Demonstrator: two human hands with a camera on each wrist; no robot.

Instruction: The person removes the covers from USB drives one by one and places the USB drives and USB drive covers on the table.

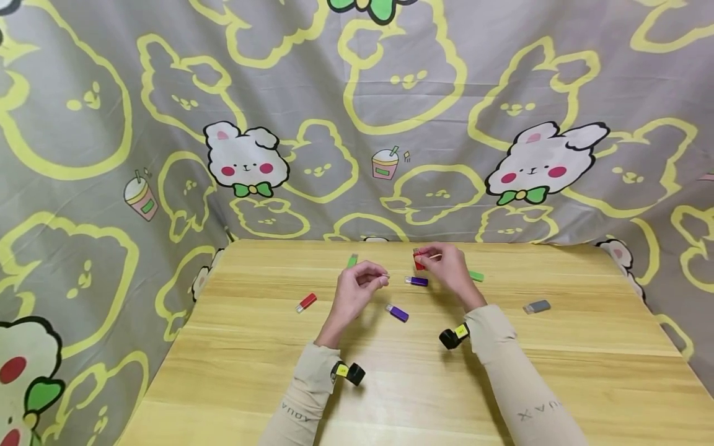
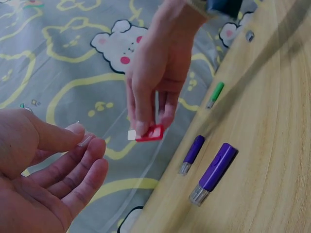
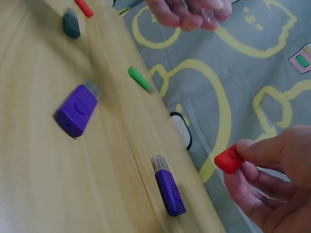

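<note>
Between thumb and fingers, my right hand [image 1: 449, 267] pinches a red USB stick [image 3: 228, 159] above the far part of the table. Its pale plug end shows uncapped in the left wrist view. To the left, my left hand [image 1: 358, 290] pinches a small clear piece [image 2: 85, 141] that looks like a USB cap, mostly hidden by the fingertips. The hands are apart. Below them lie two purple USB sticks, one [image 1: 416, 281] near the right hand and one [image 1: 397, 313] closer to me, both with clear caps on their plugs.
A green USB stick [image 1: 352, 261] lies behind the left hand, another green stick [image 1: 476, 276] beside the right wrist. A red stick [image 1: 306, 302] is at left, a grey one [image 1: 537, 306] at right. Patterned curtain [image 1: 312, 217] hangs behind the wooden table [image 1: 251, 371].
</note>
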